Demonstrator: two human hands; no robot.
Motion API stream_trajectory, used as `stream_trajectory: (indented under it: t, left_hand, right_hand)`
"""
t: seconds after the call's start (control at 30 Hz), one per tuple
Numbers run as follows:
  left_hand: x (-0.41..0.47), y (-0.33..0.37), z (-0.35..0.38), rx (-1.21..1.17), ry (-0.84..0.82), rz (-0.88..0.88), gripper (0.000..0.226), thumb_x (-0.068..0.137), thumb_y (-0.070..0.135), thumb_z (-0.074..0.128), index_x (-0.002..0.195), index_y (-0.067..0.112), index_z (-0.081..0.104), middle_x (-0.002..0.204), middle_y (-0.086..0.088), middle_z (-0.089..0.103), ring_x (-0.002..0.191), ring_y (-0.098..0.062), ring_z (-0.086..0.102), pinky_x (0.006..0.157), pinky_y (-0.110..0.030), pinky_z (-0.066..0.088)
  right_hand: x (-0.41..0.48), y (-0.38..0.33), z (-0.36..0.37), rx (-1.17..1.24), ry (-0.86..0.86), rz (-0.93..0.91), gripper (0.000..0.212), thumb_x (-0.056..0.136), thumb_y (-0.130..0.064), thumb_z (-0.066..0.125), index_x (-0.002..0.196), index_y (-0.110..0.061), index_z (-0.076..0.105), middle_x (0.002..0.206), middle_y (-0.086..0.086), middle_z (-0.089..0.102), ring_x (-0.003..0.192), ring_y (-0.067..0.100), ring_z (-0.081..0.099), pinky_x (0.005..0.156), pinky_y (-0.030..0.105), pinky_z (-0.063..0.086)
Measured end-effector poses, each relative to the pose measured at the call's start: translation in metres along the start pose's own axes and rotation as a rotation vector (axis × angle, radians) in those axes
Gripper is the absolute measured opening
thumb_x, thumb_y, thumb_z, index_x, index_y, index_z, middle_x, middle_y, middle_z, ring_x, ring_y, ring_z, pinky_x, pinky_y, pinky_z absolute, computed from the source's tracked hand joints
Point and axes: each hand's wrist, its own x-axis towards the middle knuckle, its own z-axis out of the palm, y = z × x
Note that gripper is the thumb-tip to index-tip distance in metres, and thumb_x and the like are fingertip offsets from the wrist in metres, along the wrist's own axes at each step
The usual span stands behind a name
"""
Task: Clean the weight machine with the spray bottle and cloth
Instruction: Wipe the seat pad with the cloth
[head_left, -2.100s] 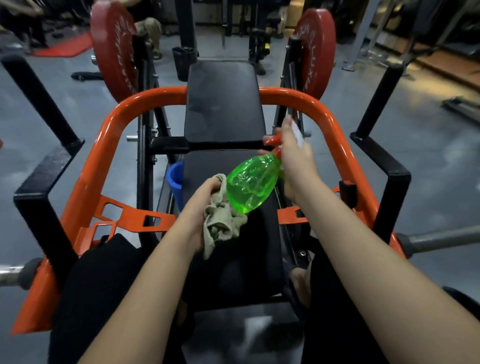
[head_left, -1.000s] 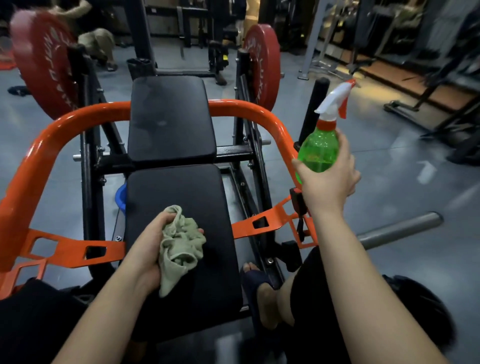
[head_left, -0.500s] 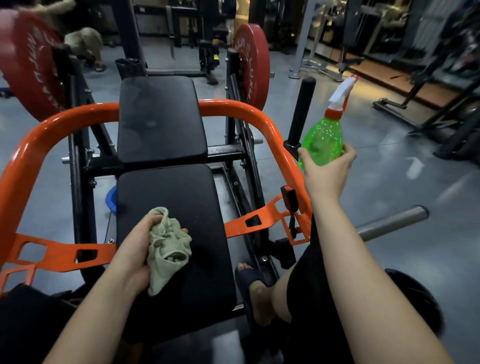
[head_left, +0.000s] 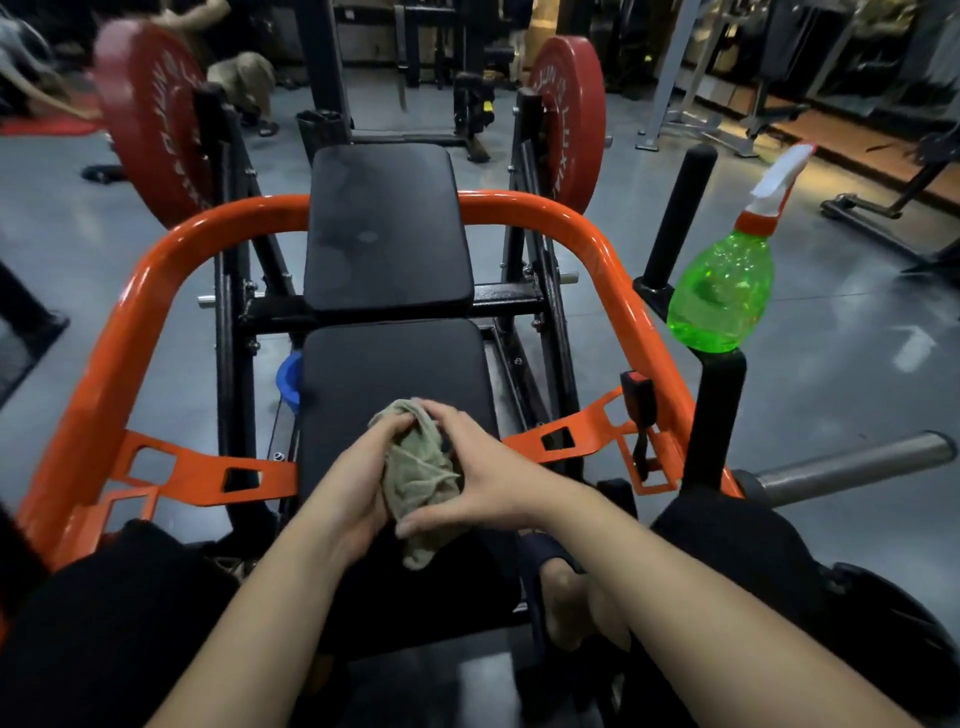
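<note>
Two hands on one cloth (head_left: 421, 478), bunched up over the black seat pad (head_left: 389, 364)
Left hand (head_left: 358, 483) and right hand (head_left: 483, 478) both grip it together; green spray bottle (head_left: 719, 296) sits alone atop the black post (head_left: 717, 415). Lettering on the red plates (head_left: 569, 114) is too blurry to read.

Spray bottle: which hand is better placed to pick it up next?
Right, probably. The spray bottle stands on a black post on the person's right, nearer the right hand; the left hand would cross over. Both hold the cloth.
</note>
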Motion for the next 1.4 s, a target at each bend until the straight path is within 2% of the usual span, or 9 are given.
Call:
stream_trajectory:
  t: [0.07,0.2,0.37,0.5,0.63,0.8,1.0,1.23,1.4]
  left_hand:
    - [-0.001,-0.002,0.001,-0.013,-0.057,0.037,0.026,0.101,0.028,0.056,0.112,0.009,0.071,0.116,-0.015,0.073,0.115,-0.028,0.068,0.105,-0.046,0.05]
    - [0.001,0.0,0.0,0.173,0.134,0.101,0.025,0.097,0.031,0.058,0.116,0.016,0.067,0.108,-0.01,0.075,0.087,-0.025,0.073,0.075,-0.038,0.059]
    - [0.01,0.003,-0.017,0.856,0.451,0.396,0.05,0.098,0.037,0.055,0.146,0.028,0.045,0.136,0.001,0.058,0.119,-0.02,0.058,0.1,-0.038,0.048]
    - [0.023,-0.012,-0.016,1.249,0.361,0.41,0.052,0.102,0.032,0.053,0.151,0.024,0.04,0.155,-0.003,0.042,0.136,-0.024,0.045,0.099,-0.036,0.043]
    - [0.034,-0.027,-0.03,1.475,0.414,0.233,0.088,0.101,0.031,0.058,0.163,0.025,-0.004,0.17,-0.008,-0.012,0.157,-0.03,-0.005,0.118,-0.05,0.032]
    - [0.044,-0.033,-0.043,1.617,0.449,-0.031,0.133,0.085,0.041,0.08,0.155,0.02,-0.031,0.161,-0.017,-0.036,0.151,-0.045,-0.021,0.123,-0.055,0.02]
    - [0.057,-0.045,-0.048,1.681,0.465,-0.146,0.157,0.07,0.052,0.089,0.145,0.023,-0.045,0.151,-0.02,-0.049,0.144,-0.053,-0.03,0.119,-0.065,-0.001]
    - [0.062,-0.051,-0.058,1.652,0.417,-0.054,0.154,0.069,0.049,0.09,0.151,0.026,-0.038,0.153,-0.022,-0.046,0.145,-0.056,-0.025,0.118,-0.068,0.01]
    - [0.061,-0.057,-0.061,1.654,0.417,0.017,0.15,0.07,0.044,0.091,0.154,0.028,-0.032,0.156,-0.021,-0.043,0.145,-0.055,-0.026,0.118,-0.068,0.008]
  right_hand:
    - [0.011,0.007,0.013,-0.112,0.015,-0.029,0.101,0.066,-0.053,0.09,0.148,-0.028,0.037,0.133,-0.004,0.048,0.122,0.008,0.046,0.111,0.034,0.042]
    - [0.023,0.01,0.003,-0.114,0.097,-0.05,0.058,0.076,-0.035,0.085,0.127,-0.026,0.059,0.113,0.001,0.064,0.107,0.02,0.06,0.095,0.038,0.049]
    - [0.03,0.044,-0.033,-0.395,0.427,0.215,0.042,0.086,-0.027,0.07,0.124,-0.019,0.053,0.116,0.0,0.052,0.11,0.029,0.055,0.089,0.046,0.05]
    - [0.023,0.067,-0.019,-0.694,0.051,0.329,0.067,0.091,-0.017,0.065,0.15,-0.021,0.034,0.146,0.008,0.036,0.124,0.038,0.046,0.094,0.049,0.049]
    - [0.021,0.068,0.007,-0.705,-0.03,0.345,0.094,0.084,-0.043,0.078,0.157,-0.019,0.022,0.153,0.014,0.021,0.132,0.038,0.041,0.1,0.046,0.047]
    - [0.015,0.065,0.0,-0.722,-0.043,0.316,0.056,0.093,-0.032,0.063,0.145,-0.018,0.047,0.133,0.007,0.039,0.113,0.033,0.056,0.079,0.04,0.049]
    - [0.004,0.066,0.008,-0.657,-0.233,0.307,0.055,0.089,-0.008,0.059,0.141,-0.027,0.053,0.14,-0.003,0.046,0.121,0.027,0.056,0.09,0.041,0.051]
    - [0.044,0.052,0.015,-0.57,0.043,0.247,0.048,0.088,-0.006,0.054,0.132,-0.022,0.047,0.131,0.003,0.058,0.117,0.032,0.059,0.087,0.04,0.048]
    - [0.092,0.033,0.013,-0.387,0.42,0.244,0.055,0.077,-0.005,0.078,0.124,-0.018,0.052,0.124,0.005,0.059,0.108,0.029,0.059,0.082,0.038,0.045]
